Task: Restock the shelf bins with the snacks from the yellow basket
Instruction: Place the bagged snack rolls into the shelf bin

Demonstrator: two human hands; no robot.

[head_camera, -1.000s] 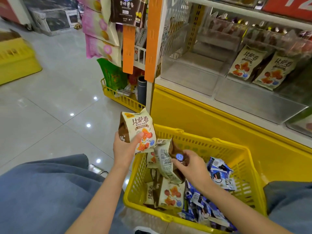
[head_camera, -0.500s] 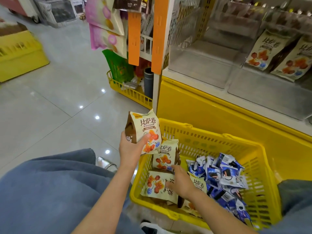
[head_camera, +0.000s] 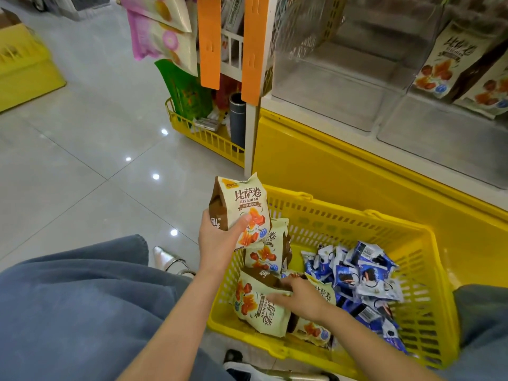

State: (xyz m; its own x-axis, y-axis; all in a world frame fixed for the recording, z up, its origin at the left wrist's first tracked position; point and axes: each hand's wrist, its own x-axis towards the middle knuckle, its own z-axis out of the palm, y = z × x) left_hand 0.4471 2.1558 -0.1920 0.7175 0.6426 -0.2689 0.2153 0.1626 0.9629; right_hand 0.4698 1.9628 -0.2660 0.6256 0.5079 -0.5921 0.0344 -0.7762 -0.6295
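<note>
Left hand (head_camera: 217, 237): grip closed round one cream snack bag (head_camera: 242, 210), upright, just above the yellow basket (head_camera: 357, 218) rim. Right hand (head_camera: 305, 298): down in the basket, grip pinching the top edge of one flat bag (head_camera: 258, 309). Beside that grip are two more: an upright bag (head_camera: 264, 254) and a half-covered bag (head_camera: 324, 294). Blue packets (head_camera: 365, 276) right of it, heaped, count unclear. Two shelf bags (head_camera: 439, 64) in a clear bin (head_camera: 439, 133), well above both grips

Snack bag (head_camera: 239, 204) in left hand (head_camera: 217, 243)
</note>
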